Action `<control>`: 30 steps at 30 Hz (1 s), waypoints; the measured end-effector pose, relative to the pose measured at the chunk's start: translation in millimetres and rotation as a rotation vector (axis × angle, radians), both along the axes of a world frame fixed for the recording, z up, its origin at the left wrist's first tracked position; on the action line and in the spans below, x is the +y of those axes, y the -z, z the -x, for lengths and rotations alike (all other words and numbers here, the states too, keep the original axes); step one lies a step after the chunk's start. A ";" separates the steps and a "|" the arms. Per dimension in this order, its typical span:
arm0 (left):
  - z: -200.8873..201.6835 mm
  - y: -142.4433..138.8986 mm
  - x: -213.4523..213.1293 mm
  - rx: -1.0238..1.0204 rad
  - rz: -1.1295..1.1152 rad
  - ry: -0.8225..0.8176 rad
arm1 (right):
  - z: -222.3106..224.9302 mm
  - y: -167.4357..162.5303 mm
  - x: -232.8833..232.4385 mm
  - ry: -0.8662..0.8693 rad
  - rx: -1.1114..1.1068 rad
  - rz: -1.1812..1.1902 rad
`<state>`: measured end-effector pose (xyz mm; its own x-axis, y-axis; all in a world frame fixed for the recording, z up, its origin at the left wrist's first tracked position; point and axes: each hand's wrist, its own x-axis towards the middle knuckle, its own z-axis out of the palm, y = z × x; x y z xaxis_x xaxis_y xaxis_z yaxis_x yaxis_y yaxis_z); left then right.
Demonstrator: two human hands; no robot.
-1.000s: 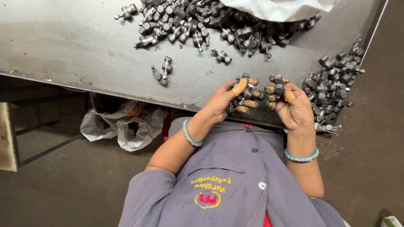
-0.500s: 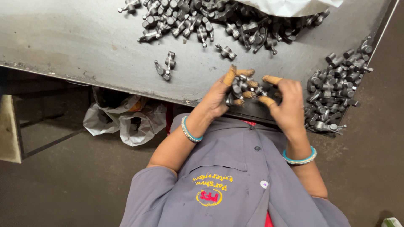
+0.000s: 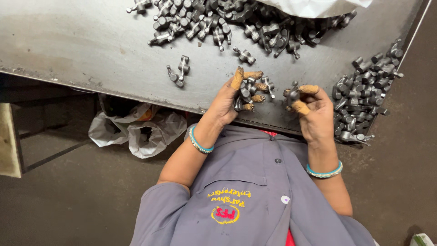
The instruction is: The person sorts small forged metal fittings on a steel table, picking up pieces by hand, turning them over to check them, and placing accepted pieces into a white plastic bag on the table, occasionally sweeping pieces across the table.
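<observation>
Now the left hand (image 3: pixel 232 98) is clamped on a bunch of small metal parts (image 3: pixel 249 91) above the near edge of the steel table (image 3: pixel 82 41), while the right hand (image 3: pixel 314 111) pinches another part (image 3: pixel 291 94). Loose piles lie right (image 3: pixel 364 95) and far (image 3: pixel 227 18), near a white bag (image 3: pixel 314 7).

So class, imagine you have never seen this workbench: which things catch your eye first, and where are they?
First, the two hands at the table's near edge, fingertips wrapped in tan tape: the left hand holds several small metal parts, the right hand pinches one part. Next, the big heap of grey parts along the far side of the steel table, and a smaller pile at its right edge.
</observation>
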<state>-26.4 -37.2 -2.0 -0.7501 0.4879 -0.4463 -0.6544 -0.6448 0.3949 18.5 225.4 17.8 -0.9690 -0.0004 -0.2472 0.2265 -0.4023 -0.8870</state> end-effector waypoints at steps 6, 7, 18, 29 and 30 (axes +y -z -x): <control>1.5 -4.1 6.3 -0.012 -0.039 0.037 | -2.3 17.4 21.7 -0.089 -0.222 0.574; 1.5 -4.8 6.4 -0.010 -0.034 0.039 | -3.3 20.7 24.7 -0.105 -0.230 0.630; 2.2 -11.9 7.2 0.011 0.026 0.070 | -3.5 9.2 26.4 -0.060 -0.271 0.464; 32.9 -32.0 22.2 0.111 0.069 0.090 | -13.6 -46.6 49.5 0.343 0.029 -0.808; 44.7 -33.8 26.9 0.141 0.066 0.053 | -13.6 -48.8 55.0 0.363 0.045 -0.932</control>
<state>-71.2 -10.3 31.8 -0.7816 0.5015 -0.3710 -0.6219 -0.5807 0.5254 32.0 280.4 66.7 -0.8804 0.4726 0.0387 0.1863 0.4198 -0.8883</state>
